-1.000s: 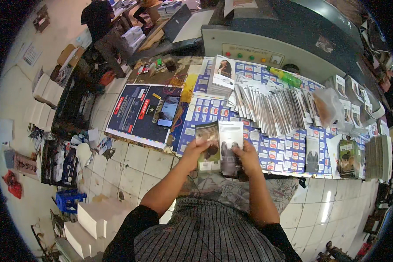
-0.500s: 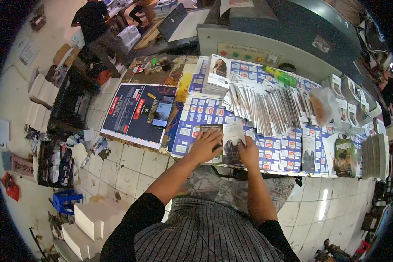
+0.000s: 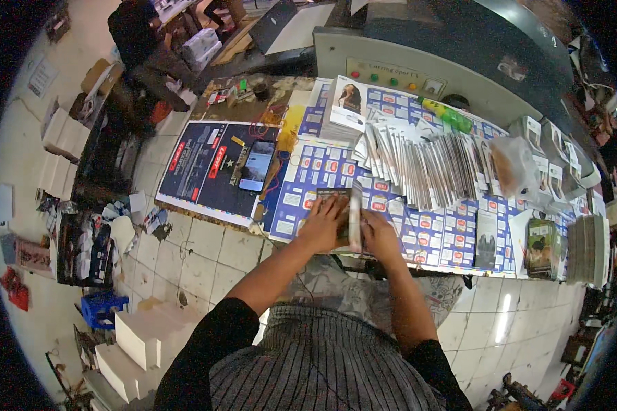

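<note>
A printed leaflet point(image 3: 355, 218) lies at the table's front edge before me, one panel flat and another standing nearly upright along a fold. My left hand point(image 3: 325, 222) rests flat on the dark panel with its fingers stretched out. On the raised panel's right side, my right hand point(image 3: 380, 234) holds it, with its fingertips partly hidden. Beyond my hands a long row of folded leaflets point(image 3: 425, 168) leans in overlapping order. A stack of leaflets point(image 3: 348, 109) with a portrait on top stands behind that row.
A phone point(image 3: 257, 166) lies on dark printed sheets at the left. Toward the right are a clear plastic bag point(image 3: 513, 166), a single leaflet point(image 3: 486, 238) and bundled stacks point(image 3: 587, 250). A green bottle point(image 3: 452, 120) lies near the grey machine point(image 3: 391, 68). Another person point(image 3: 140, 48) stands far left.
My right hand has moved slightly left, lifting the right panel of the leaflet from nearly flat to upright. The left hand stays pressed on the other panel.
</note>
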The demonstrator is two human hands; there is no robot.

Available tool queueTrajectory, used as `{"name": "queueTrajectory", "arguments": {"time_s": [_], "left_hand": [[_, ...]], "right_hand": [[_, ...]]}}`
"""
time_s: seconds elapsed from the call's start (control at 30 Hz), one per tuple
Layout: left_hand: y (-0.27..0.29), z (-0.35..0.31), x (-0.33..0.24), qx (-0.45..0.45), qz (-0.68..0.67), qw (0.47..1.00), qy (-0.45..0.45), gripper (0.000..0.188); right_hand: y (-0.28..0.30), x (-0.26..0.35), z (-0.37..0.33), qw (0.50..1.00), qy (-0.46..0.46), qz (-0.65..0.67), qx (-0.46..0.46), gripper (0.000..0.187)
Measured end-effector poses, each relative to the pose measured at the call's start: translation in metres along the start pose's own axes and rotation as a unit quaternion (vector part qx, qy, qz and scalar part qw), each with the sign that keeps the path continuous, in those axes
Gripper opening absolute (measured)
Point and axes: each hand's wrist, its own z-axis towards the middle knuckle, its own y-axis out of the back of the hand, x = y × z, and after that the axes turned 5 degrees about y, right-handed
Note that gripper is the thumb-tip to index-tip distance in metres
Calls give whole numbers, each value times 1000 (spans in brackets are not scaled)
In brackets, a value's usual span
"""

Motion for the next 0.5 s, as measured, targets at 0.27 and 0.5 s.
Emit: {"name": "queueTrajectory", "arguments": {"time_s": [0.27,0.5], "left_hand": [[-4,-6,34,-54,-118,989,-65,75],[9,-36,52,-7,-57,998,31,67]], "right_hand": [[-19,6,0,967,124,-218,-41,48],[-23,11,6,963,174,-207,-1,56]]}}
